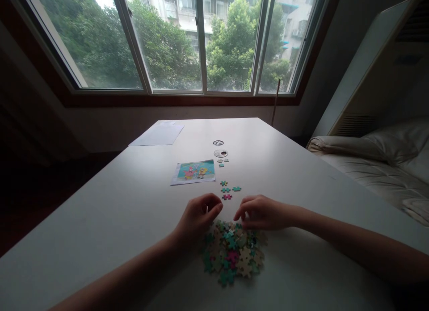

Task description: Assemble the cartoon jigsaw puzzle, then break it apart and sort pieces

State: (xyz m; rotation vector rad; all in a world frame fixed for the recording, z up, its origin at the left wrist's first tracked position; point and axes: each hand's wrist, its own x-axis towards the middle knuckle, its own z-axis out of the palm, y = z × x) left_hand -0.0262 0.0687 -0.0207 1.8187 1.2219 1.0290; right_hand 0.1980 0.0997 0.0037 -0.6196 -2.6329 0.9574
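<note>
A heap of jigsaw pieces (233,254) in teal, pink and cream lies on the white table (134,203) in front of me. My left hand (197,217) rests at the heap's upper left edge, fingers curled with thumb and forefinger pinched; what they hold, if anything, is hidden. My right hand (263,212) hovers over the heap's top edge, fingers bent down and touching the pieces. Three loose pieces (229,190) lie just beyond my hands. A colourful cartoon reference picture (194,171) lies further back.
Two small round objects (220,149) and a few more pieces (222,161) sit past the picture. White paper sheets (157,135) lie at the far left of the table. A wide window is behind; a sofa with cushions (375,159) stands right.
</note>
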